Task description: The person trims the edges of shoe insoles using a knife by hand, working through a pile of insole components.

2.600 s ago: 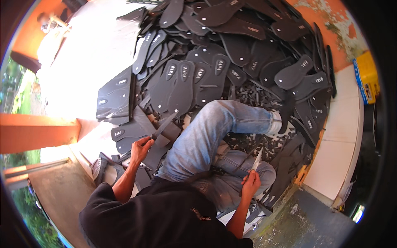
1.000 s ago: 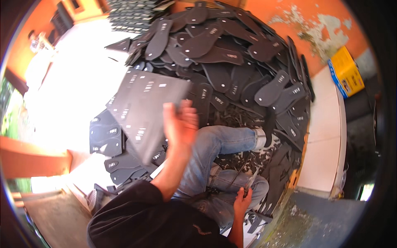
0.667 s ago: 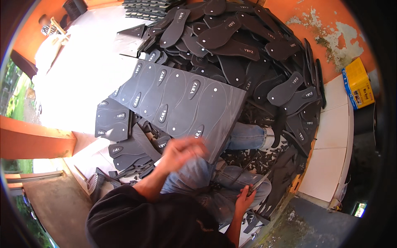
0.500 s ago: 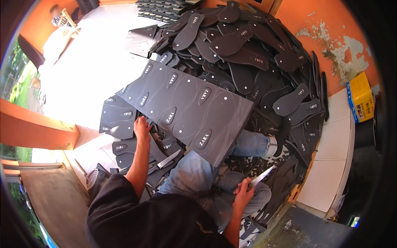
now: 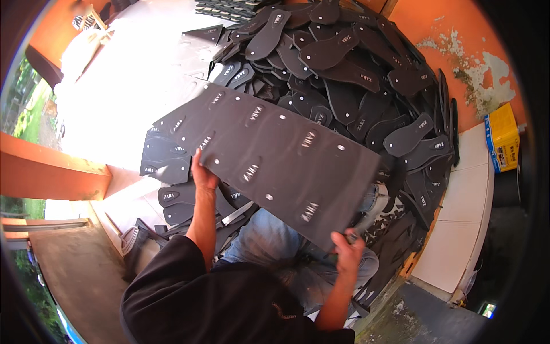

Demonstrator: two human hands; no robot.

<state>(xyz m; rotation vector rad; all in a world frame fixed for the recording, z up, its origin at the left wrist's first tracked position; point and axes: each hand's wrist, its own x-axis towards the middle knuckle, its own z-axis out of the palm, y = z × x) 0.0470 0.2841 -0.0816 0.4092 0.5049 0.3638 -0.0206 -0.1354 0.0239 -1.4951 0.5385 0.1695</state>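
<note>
A large dark grey foam sheet (image 5: pixel 275 143) printed with insole outlines and white dots is held tilted across my lap. My left hand (image 5: pixel 205 175) is closed on its near left edge. At its near right corner, my right hand (image 5: pixel 346 252) is closed, with the thumb against the sheet. Motion blurs this corner, and the knife seen earlier in that hand cannot be clearly made out. Another knife blade (image 5: pixel 237 214) lies left of my knee, among dark foam pieces. Smaller printed sheets (image 5: pixel 166 153) lie beyond my left hand.
A high heap of cut dark insoles (image 5: pixel 338 51) fills the far right, against the orange wall (image 5: pixel 441 28). Stacked pieces (image 5: pixel 229 8) stand at the back. A yellow and blue container (image 5: pixel 503 137) sits on the right ledge. Dark offcuts (image 5: pixel 395 252) lie right of my legs.
My right hand has moved up and forward to the sheet's near right corner. My left hand has moved slightly right onto the sheet's edge. The sheet has lifted and shifted right.
</note>
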